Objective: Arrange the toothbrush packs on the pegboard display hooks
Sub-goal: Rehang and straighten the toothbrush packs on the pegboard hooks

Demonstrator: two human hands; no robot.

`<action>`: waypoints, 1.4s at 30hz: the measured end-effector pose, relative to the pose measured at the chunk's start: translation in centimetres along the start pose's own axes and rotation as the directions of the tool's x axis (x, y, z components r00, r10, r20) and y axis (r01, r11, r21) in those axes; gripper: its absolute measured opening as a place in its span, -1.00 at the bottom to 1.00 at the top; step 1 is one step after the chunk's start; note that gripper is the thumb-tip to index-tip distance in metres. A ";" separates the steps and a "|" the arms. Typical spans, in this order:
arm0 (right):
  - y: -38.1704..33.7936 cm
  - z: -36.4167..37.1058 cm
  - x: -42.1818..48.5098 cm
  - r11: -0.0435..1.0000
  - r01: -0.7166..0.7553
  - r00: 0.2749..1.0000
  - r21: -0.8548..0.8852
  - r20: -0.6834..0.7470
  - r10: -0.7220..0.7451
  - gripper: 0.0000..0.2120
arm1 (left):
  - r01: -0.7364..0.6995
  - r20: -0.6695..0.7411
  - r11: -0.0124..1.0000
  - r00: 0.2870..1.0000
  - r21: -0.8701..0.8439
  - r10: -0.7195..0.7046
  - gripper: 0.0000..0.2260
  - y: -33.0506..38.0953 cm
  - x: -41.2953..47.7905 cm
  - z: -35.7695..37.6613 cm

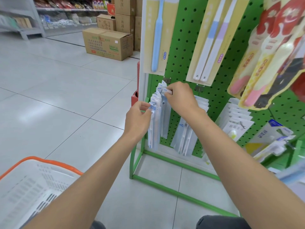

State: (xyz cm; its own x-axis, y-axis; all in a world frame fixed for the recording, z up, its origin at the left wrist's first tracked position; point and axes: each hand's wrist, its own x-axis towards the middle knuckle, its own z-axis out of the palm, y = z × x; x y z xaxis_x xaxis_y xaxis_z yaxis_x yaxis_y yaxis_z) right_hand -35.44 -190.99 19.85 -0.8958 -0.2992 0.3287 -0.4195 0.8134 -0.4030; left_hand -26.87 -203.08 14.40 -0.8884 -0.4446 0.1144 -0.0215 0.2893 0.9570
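Note:
A green pegboard [184, 47] stands in front of me with toothbrush packs on its hooks. Several clear white-and-blue toothbrush packs [156, 123] hang on the lower left hook. My left hand [137, 118] pinches the top of the front packs at the hook's tip. My right hand [179, 96] grips the top of a pack further back on the same hook, near the board. A second bunch of clear packs [185, 138] hangs to the right, partly behind my right forearm.
Larger yellow-backed toothbrush cards [156, 35] hang above, red and yellow packs [264, 60] at the upper right. More white packs [236, 119] fill the lower right hooks. A white basket with an orange rim [29, 184] sits at lower left. Cardboard boxes [107, 43] stand on the tiled floor behind.

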 end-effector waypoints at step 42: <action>0.8 0.3 2.6 0.999 -0.025 0.998 0.030 0.055 0.023 -0.71 | 0.029 -0.004 0.998 1.000 -0.064 -0.029 -0.85 -0.5 1.7 -0.4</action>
State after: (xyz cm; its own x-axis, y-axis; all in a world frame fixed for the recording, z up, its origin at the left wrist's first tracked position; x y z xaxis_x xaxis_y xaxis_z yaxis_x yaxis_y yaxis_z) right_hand -38.14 -191.27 20.16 -0.9121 -0.3071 0.2715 -0.4011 0.8052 -0.4368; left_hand -28.22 -204.31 14.21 -0.8855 -0.4563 0.0875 -0.0178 0.2215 0.9750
